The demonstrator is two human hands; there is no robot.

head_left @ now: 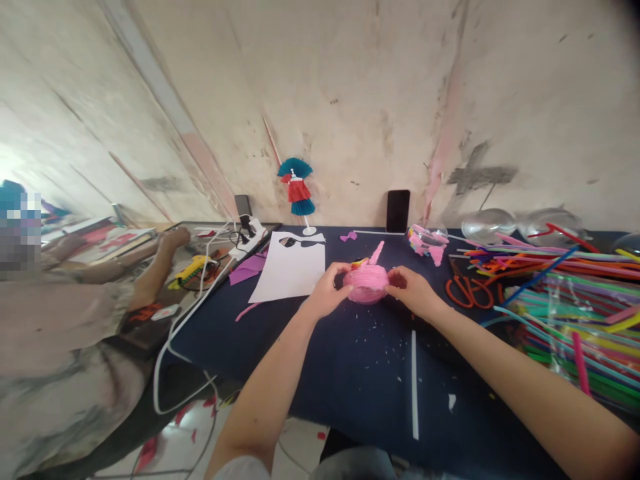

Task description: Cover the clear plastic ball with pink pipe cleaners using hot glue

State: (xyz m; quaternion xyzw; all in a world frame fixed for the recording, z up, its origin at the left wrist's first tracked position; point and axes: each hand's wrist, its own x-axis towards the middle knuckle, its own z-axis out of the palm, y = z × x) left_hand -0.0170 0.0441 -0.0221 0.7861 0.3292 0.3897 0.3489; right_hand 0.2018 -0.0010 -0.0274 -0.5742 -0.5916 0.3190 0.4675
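Note:
A round pink craft piece [368, 285], wound in what looks like fuzzy pipe cleaner, sits over the dark blue table [345, 373] between my two hands. A pink pointed stick [377, 253] rises from its top, beside a small yellow and dark bit. My left hand [330, 288] grips the piece's left side with thumb and fingers. From the right, my right hand [406, 288] presses on it with the fingers curled round. Whether its underside touches the table, I cannot tell.
White paper [290, 270] with cut-outs lies left. Orange-handled scissors [469, 292] and many coloured pipe cleaners [575, 333] lie right. A phone [398, 211] and a small paper-dress figure [300, 193] stand by the wall. A white strip [415, 387] lies in front. Another person [65, 320] sits left.

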